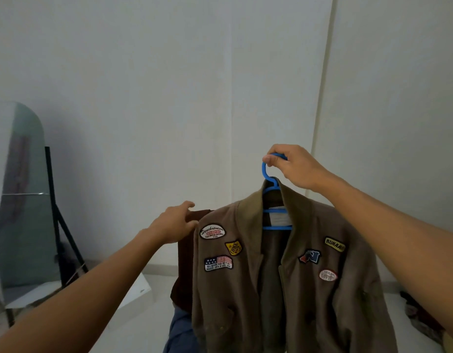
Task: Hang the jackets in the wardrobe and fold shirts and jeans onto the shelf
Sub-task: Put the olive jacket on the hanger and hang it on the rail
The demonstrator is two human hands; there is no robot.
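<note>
A brown jacket [278, 281] with several sewn patches hangs on a blue plastic hanger [270, 189] in front of me. My right hand [294, 166] grips the hanger's hook from the right and holds the jacket up in the air. My left hand [173, 221] reaches toward the jacket's left shoulder with fingers spread; I cannot tell whether it touches the cloth. Behind the jacket's left edge a dark red-brown garment [185, 263] shows, and blue denim [180, 332] lies below it.
A plain white wall [194, 85] fills the background. A standing mirror [24, 200] on a black frame leans at the left. A white surface [149, 324] lies below, with more dark clothes [421, 317] at the right edge.
</note>
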